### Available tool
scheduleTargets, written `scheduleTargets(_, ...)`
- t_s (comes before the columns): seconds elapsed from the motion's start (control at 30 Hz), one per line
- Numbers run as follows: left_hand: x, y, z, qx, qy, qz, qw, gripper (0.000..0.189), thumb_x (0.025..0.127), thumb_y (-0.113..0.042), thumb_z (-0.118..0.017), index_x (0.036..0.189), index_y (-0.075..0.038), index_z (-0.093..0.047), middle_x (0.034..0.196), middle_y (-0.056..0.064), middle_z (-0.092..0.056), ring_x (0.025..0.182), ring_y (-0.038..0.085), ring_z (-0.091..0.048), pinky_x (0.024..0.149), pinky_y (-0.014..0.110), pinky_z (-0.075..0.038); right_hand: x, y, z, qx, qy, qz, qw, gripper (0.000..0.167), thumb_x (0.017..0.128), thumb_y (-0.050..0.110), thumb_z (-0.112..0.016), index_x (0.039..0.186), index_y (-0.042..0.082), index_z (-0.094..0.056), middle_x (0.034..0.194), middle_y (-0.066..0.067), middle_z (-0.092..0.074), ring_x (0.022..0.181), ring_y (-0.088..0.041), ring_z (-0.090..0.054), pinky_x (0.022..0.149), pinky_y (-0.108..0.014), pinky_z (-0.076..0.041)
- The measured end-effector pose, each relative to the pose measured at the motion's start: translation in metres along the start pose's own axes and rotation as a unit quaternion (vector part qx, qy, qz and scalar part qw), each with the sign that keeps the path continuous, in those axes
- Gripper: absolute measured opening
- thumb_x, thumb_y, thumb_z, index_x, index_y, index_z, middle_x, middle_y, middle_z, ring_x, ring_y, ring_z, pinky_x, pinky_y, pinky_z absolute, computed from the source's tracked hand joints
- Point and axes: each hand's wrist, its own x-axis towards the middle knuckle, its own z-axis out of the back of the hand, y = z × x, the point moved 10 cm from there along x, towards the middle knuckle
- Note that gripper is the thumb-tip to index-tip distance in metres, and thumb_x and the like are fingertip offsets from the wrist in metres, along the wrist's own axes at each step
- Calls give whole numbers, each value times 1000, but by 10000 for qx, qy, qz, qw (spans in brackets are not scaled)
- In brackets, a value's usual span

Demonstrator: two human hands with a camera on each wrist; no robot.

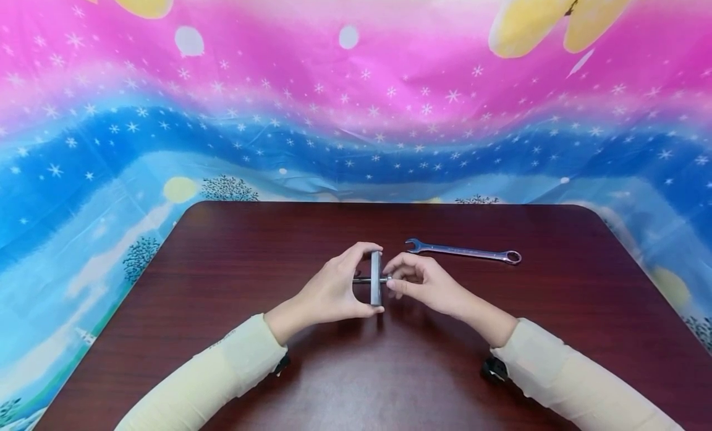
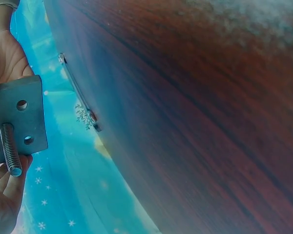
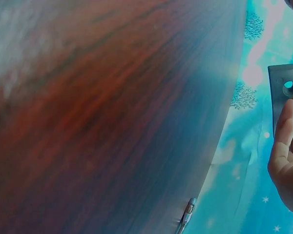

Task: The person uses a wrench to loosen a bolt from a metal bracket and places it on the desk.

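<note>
Above the middle of the table, my left hand [image 1: 330,289] grips a grey metal plate [image 1: 376,298] by its upper and lower edges, thumb below and fingers above. The plate stands on edge and has several round holes. A threaded bolt [image 2: 9,146] passes through it, its threaded end pointing toward my left palm. On the plate's other side, my right hand [image 1: 431,285] pinches the bolt's end between thumb and fingers. That end is mostly covered by the fingertips. In the right wrist view, only part of the plate [image 3: 279,73] shows beside the fingers.
A combination wrench [image 1: 467,251] lies on the dark red-brown wooden table [image 1: 222,251], behind and to the right of my hands. A patterned pink and blue cloth [image 1: 311,91] hangs behind the table and along its sides.
</note>
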Motion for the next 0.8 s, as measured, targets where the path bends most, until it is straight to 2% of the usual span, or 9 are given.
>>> scheduleTargets(0.2, 0, 0, -1, -8, 8, -22, 10000, 90, 63, -25, -94, 136, -12, -43, 126, 5, -59, 104, 20, -63, 88, 41, -55, 1, -2, -2, 218, -28, -7, 9998, 21, 99, 11, -58, 114, -4, -60, 84, -14, -69, 73, -15, -65, 73, -39, -59)
scheduleTargets(0.4, 0, -1, -2, 48, 30, -44, 10000, 90, 63, -26, -93, 136, -12, -43, 127, 3, -59, 104, 18, -63, 89, 39, -55, 2, -3, -3, 306, -100, 40, 9995, 23, 103, 12, -52, 109, -9, -60, 78, -16, -67, 70, -14, -64, 71, -43, -60)
scheduleTargets(0.57, 0, -1, -3, 8, 93, 15, 10000, 90, 64, -27, -93, 137, -12, -43, 129, 4, -58, 108, 18, -62, 92, 40, -55, 0, 0, 1, 11, -268, 67, 9996, 15, 96, 7, -63, 108, -2, -63, 89, -19, -67, 74, -21, -66, 71, -36, -59)
scheduleTargets(0.67, -1, 0, -4, -10, 115, 78, 9999, 90, 64, -27, -93, 137, -13, -43, 129, 3, -57, 108, 21, -63, 92, 40, -55, -3, 2, 3, -193, -388, 101, 9990, 21, 90, 5, -70, 109, 1, -64, 97, -18, -66, 78, -21, -65, 68, -30, -56)
scheduleTargets(0.8, 0, -1, -4, 39, 121, 105, 9999, 90, 64, -27, -93, 138, -13, -43, 128, 1, -57, 105, 21, -63, 90, 37, -55, -5, 3, 2, -354, -404, 97, 9985, 25, 87, 3, -72, 110, 3, -62, 99, -15, -64, 78, -15, -62, 62, -25, -52)
